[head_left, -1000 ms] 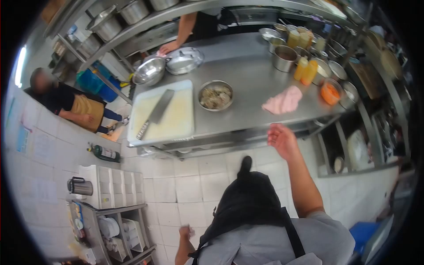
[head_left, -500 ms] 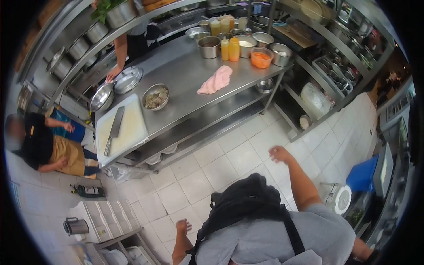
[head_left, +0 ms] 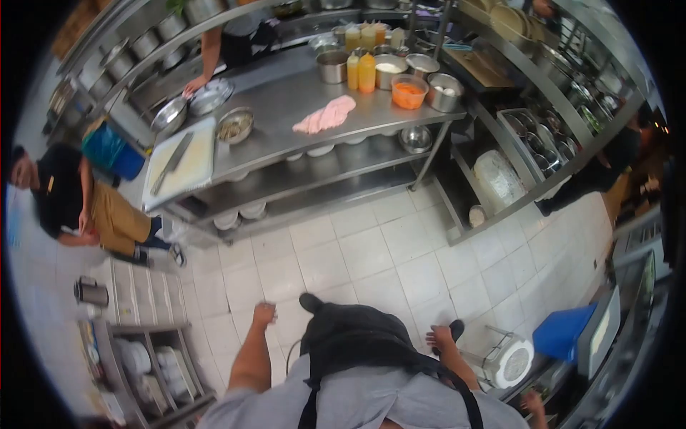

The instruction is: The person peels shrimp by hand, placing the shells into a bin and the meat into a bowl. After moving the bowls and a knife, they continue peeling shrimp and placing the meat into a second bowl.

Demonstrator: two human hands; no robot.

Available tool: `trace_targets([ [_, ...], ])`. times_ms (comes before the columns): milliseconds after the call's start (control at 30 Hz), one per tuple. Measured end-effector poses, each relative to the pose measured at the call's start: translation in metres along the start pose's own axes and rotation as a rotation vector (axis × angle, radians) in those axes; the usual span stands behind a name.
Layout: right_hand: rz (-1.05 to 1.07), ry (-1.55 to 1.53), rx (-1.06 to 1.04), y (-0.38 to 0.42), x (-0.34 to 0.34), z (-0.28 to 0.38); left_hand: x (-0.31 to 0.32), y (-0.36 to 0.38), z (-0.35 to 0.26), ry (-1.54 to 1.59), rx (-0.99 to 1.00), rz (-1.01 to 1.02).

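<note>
Much is hard to see near the dark round border of the view. In front of the surface (head_left: 275, 107), well apart from it, the left hand (head_left: 264, 314) hangs above the floor (head_left: 357, 243); its fingers look folded, but they are small and blurred, so I cannot tell how far this grip is open, or whether it has hold of something. The right hand (head_left: 439, 337), also in front of the surface, has its grip opened, with the fingers somewhat apart and empty as far as I can see. It partly hides a black shoe (head_left: 456, 331). Farther from the surface, another person's hand (head_left: 532, 402) appears, its arm cut off. Behind the surface, a co-worker's arm (head_left: 210, 53) is seen, but the head is out of view.

The stool (head_left: 513, 362), if it is one, is near the right hand, in front of the surface and well apart from it. Its round top is white with a greyish middle; thin bars show behind, and its lower part is unclear. On the surface lies a crumpled pink cloth (head_left: 325, 116)
</note>
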State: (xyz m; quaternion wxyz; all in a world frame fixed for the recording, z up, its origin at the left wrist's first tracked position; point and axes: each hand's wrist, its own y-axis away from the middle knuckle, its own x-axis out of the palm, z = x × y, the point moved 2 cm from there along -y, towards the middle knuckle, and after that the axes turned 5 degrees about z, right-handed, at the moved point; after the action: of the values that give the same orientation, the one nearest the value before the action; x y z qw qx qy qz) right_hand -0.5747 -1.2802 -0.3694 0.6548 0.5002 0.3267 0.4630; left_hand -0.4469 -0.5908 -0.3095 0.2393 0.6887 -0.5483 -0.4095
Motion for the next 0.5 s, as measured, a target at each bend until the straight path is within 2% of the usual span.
trace_targets([
  [33, 0.002, 0.03, 0.013, 0.007, -0.001, 0.005, 0.02, 0.009, -0.014, -0.068, 0.101, 0.004],
  [100, -0.109, 0.221, -0.155, 0.022, 0.018, 0.037, 0.047, 0.023, -0.04, -0.179, 0.213, 0.088],
  [133, -0.1, 0.219, -0.177, 0.02, 0.02, 0.049, 0.054, 0.028, -0.047, -0.174, 0.212, 0.068],
  [200, -0.065, 0.257, -0.211, 0.011, 0.026, 0.075, 0.067, 0.035, -0.059, -0.255, 0.334, 0.108],
  [300, -0.042, 0.293, -0.247, -0.014, 0.039, 0.117, 0.062, 0.053, -0.07, -0.203, 0.359, 0.107],
  [367, -0.02, 0.387, -0.327, -0.021, 0.054, 0.147, 0.046, 0.043, -0.056, -0.199, 0.288, 0.078],
  [433, -0.041, 0.383, -0.371, -0.021, 0.072, 0.18, 0.027, 0.022, -0.024, -0.119, 0.108, 0.067],
  [500, -0.058, 0.384, -0.415, -0.021, 0.091, 0.213, 0.01, 0.0, 0.009, -0.077, -0.164, 0.085],
])
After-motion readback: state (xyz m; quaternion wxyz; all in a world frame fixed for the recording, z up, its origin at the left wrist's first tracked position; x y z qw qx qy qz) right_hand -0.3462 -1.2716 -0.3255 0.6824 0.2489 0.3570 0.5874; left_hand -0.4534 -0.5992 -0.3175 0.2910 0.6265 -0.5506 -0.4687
